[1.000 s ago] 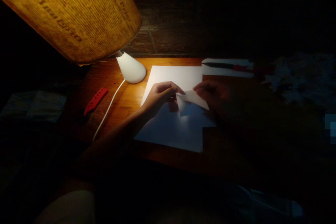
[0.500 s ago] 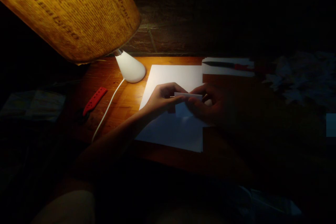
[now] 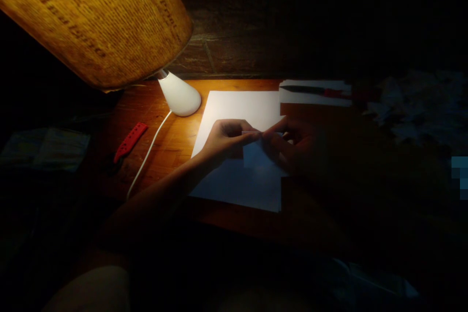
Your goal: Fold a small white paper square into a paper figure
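Note:
A small piece of white paper [image 3: 255,155] is held between my two hands, its top edge pinched at the fingertips. My left hand [image 3: 228,136] grips its upper left part with the thumb lying along the edge. From the other side my right hand [image 3: 287,139] pinches the same edge, fingertips close to the left thumb. Shadow hides part of the right fingers. Beneath both hands a large white sheet [image 3: 239,105] lies on the wooden table [image 3: 153,97], its near half in shade.
A lamp with a white base [image 3: 181,97] and printed shade [image 3: 109,19] stands at left, its white cord [image 3: 148,156] trailing forward. A red-handled tool [image 3: 129,142] lies beside it. A dark blade [image 3: 302,89] rests on paper strips [image 3: 310,100]. White paper pieces [image 3: 420,107] are heaped at right.
The paper's top edge, earlier a visible folded strip, now shows as a thin line under my fingers. My right fingertips have shifted slightly; the whole view has moved a little.

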A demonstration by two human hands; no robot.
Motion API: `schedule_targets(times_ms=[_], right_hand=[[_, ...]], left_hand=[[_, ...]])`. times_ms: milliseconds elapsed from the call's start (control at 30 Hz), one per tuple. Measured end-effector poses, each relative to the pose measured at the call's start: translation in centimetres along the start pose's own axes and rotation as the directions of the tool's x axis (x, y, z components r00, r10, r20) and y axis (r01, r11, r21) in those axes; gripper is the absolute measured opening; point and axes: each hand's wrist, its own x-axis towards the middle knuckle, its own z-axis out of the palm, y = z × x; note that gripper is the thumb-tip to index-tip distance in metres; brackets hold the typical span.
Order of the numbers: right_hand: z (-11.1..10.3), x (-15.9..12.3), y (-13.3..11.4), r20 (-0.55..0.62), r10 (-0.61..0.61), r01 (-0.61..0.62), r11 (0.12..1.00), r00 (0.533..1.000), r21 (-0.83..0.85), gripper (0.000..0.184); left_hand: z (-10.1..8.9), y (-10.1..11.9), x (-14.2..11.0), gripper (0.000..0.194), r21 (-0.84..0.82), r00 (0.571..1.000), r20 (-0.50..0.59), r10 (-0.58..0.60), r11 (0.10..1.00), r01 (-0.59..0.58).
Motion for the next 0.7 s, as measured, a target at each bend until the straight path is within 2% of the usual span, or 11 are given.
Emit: schedule_targets(times_ms=[100,200,367,500,600,700], right_hand=[[0.13,0.14,0.21,-0.005,0.027,-0.027,0.999,1.0,0.028,0.013],[0.38,0.19,0.58,0.007,0.076,-0.077,0.991,0.997,0.111,0.018],[0.83,0.05,0.7,0.061,0.153,-0.162,0.97,0.986,0.181,0.024],[0.91,-0.1,0.31,0.095,0.176,-0.189,0.97,0.98,0.15,0.025],[0.88,-0.11,0.3,0.103,0.144,-0.157,0.979,0.984,0.134,0.022],[0.89,0.0,0.5,0.11,0.096,-0.109,0.987,0.989,0.12,0.023]], left_hand=[[0.19,-0.09,0.0,0.038,-0.073,0.997,-0.012,-0.078,0.994,0.077],[0.43,-0.04,-0.07,0.039,-0.134,0.993,-0.027,-0.111,0.985,0.107],[0.73,0.25,-0.31,0.034,-0.043,0.986,-0.02,-0.165,0.985,0.164],[0.68,0.45,-0.4,0.034,0.014,0.992,-0.024,-0.12,0.993,0.12],[0.54,0.41,-0.31,0.035,0.01,0.998,-0.024,-0.063,0.998,0.064],[0.53,0.25,-0.19,0.034,0.028,0.998,-0.004,-0.056,0.998,0.056]])
